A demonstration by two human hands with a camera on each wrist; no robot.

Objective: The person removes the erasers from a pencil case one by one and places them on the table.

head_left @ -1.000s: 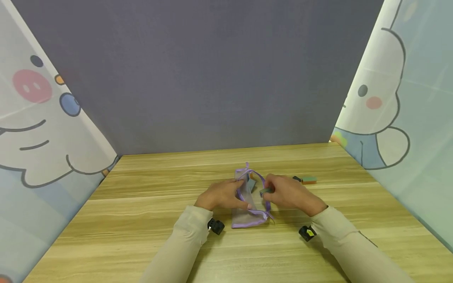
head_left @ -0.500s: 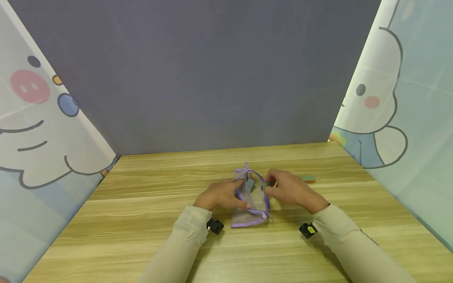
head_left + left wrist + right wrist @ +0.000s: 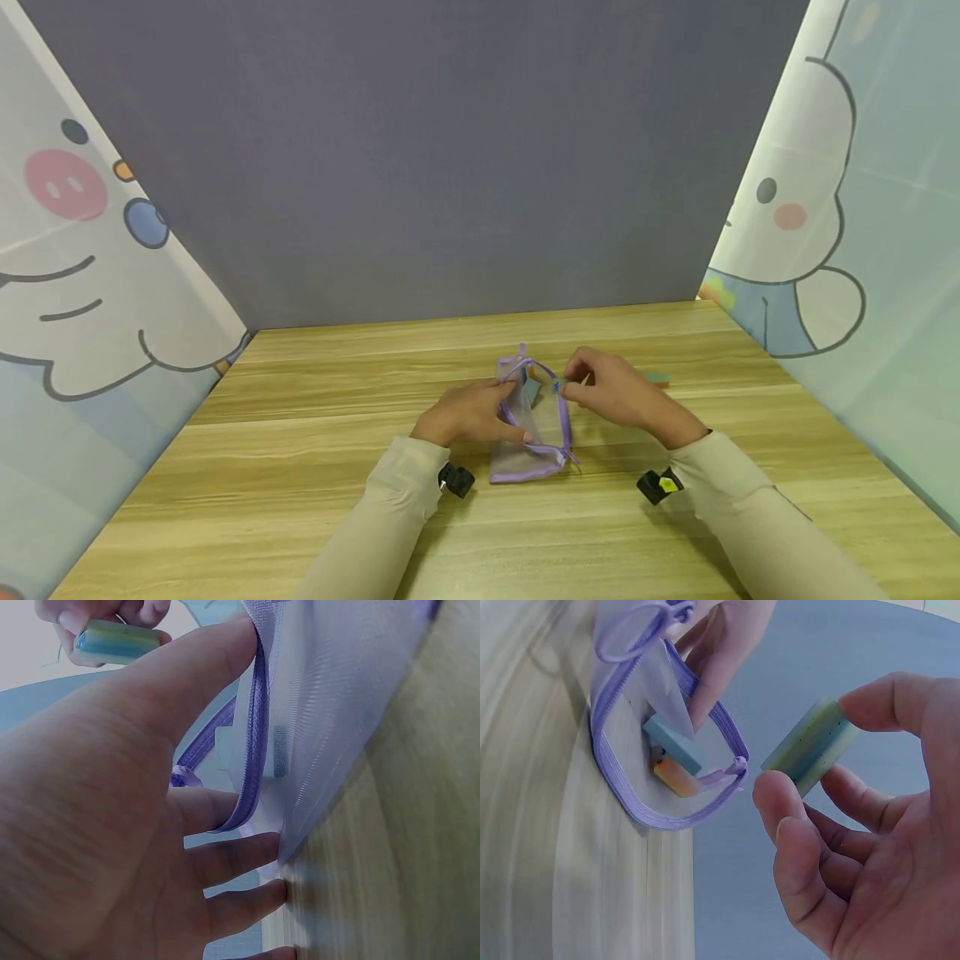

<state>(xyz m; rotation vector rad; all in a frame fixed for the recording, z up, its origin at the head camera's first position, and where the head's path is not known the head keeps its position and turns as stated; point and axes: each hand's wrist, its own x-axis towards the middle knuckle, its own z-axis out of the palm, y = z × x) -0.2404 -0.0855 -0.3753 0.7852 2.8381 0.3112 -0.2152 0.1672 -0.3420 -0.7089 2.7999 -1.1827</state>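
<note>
1. Head view: over the last second, the right hand [image 3: 611,390] shifts slightly away from the wearer, towards the far end of the mouth of a flat, translucent mesh pouch with purple edging [image 3: 517,460].
2. Moving with it: a small oblong block banded green, yellow and blue [image 3: 810,746]. Right wrist view shows it outside the pouch, beside the mouth. My reading: a change of position only; this piece is not yet put in.
3. Right-hand fingertips pinch the banded block at opposite ends; the grasp looks light.
4. Left hand [image 3: 474,412] keeps its place. Fingers spread, fairly straight, thumb and forefinger against the rim; nothing clenched. Seems to prop the mouth apart.
5. Inside the pouch: a pale blue rectangular block [image 3: 671,742] and an orange-yellow block [image 3: 675,778], close together; whether they touch, cannot tell.
6. Textures: mesh sheer, finely woven, slack. Purple edging ribbed, zip-like, bowed into a rounded loop. Banded block flat-faced, dark-specked; substance uncertain.
7. Light wood-grain table [image 3: 337,500], streaked lengthwise, bears the pouch and, beyond the right hand and partly hidden by it, a green-topped oblong block [image 3: 657,378].
8. Backdrop: matte dark grey panel [image 3: 450,167], faintly cloth-like. Cream sleeves [image 3: 375,525], softly wrinkled.
</note>
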